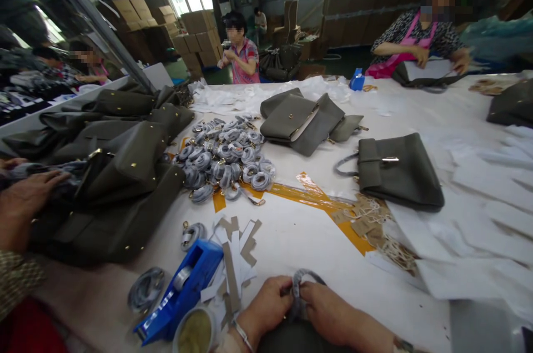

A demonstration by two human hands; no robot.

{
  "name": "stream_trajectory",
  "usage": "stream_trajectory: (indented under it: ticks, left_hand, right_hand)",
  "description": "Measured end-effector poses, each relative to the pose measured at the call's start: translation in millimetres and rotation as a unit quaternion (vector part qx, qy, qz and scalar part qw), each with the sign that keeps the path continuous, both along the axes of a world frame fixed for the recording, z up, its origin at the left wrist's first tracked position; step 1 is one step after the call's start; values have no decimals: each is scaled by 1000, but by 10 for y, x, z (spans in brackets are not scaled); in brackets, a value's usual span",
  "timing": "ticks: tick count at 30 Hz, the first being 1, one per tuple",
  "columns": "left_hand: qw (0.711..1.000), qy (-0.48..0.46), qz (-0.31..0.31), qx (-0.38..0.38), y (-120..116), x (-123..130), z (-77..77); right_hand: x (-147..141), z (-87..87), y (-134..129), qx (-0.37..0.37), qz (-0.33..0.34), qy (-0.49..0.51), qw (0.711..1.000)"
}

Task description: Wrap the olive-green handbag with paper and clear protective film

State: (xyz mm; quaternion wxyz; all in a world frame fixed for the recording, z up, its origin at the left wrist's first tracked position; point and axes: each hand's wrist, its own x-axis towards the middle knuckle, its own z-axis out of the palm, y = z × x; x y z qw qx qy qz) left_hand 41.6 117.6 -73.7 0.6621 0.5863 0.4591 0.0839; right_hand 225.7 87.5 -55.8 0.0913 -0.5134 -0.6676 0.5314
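At the bottom centre, my left hand (pixel 270 302) and my right hand (pixel 323 305) are close together at the top of a dark olive bag (pixel 306 337). Between them is the bag's grey wrapped handle (pixel 297 286). The fingers of my left hand are pinched at the handle's left side, beside a small bit of metal. On the other side, my right hand's curled fingers grip the handle. Most of the bag lies below the frame edge.
Left of my hands are a blue tape dispenser (pixel 183 292), a round tub (pixel 195 333) and card strips (pixel 235 256). Coiled straps (pixel 225 159) and olive bags (pixel 120 175) lie beyond. Another person's hand (pixel 25 197) reaches in at left. A finished-looking bag (pixel 397 172) lies right.
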Motion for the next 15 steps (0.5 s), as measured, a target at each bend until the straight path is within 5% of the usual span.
stream_trajectory:
  ticks: [6, 12, 15]
  left_hand:
    - [969, 196, -83, 126, -21, -12, 19]
    - [905, 348, -147, 194, -6, -220, 62]
    - [888, 366, -186, 207, 5, -282, 159]
  right_hand:
    - [25, 78, 36, -12, 30, -93, 995]
    - [136, 210, -32, 63, 212, -201, 954]
    - [188, 288, 26, 48, 208, -177, 961]
